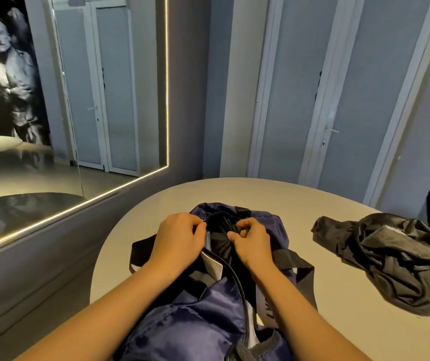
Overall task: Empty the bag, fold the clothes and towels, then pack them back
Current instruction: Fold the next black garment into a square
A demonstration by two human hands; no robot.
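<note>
A navy blue duffel bag (195,316) with black straps lies lengthwise on the round beige table (312,204), its zip opening facing up. My left hand (177,241) pinches the left edge of the opening near the zip. My right hand (250,241) grips a black garment (220,230) that bulges out of the opening. A crumpled black garment (390,259) lies loose on the table to the right of the bag. What else is inside the bag is hidden.
A large mirror with a lit edge (167,87) covers the wall at left. White doors (338,100) stand behind the table. The table's rim curves away at the far side and left.
</note>
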